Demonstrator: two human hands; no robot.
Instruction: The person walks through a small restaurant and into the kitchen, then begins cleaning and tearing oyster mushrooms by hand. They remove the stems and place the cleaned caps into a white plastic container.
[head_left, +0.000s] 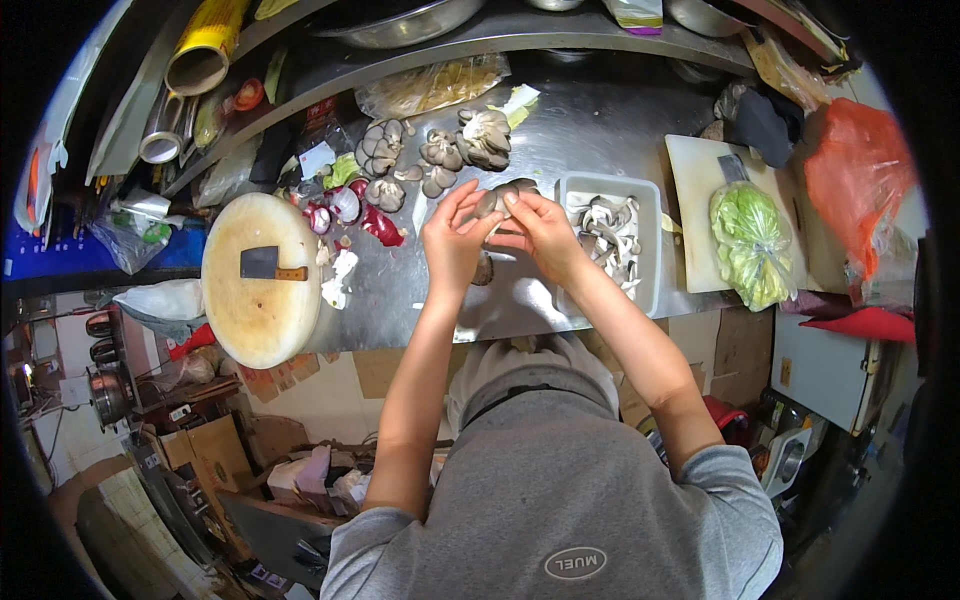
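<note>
Both hands hold a small cluster of grey oyster mushrooms (495, 201) above the steel table. My left hand (456, 232) has its fingers around the cluster's left side, and my right hand (546, 231) pinches it from the right. Beside my right forearm stands a white plastic tub (651, 247) with torn mushroom strips (609, 225) in it. Beyond my hands lie several whole clusters of oyster mushrooms (484, 139). Below my left hand, a dark brownish piece (482, 268) is partly hidden by the wrist.
A cleaver (261, 263) rests on a round chopping board (259, 330) at the left, near red onion peels (381, 225). Bagged lettuce (752, 244) lies on a white cutting board (690, 217) at the right. A steel shelf (555, 43) spans the far side.
</note>
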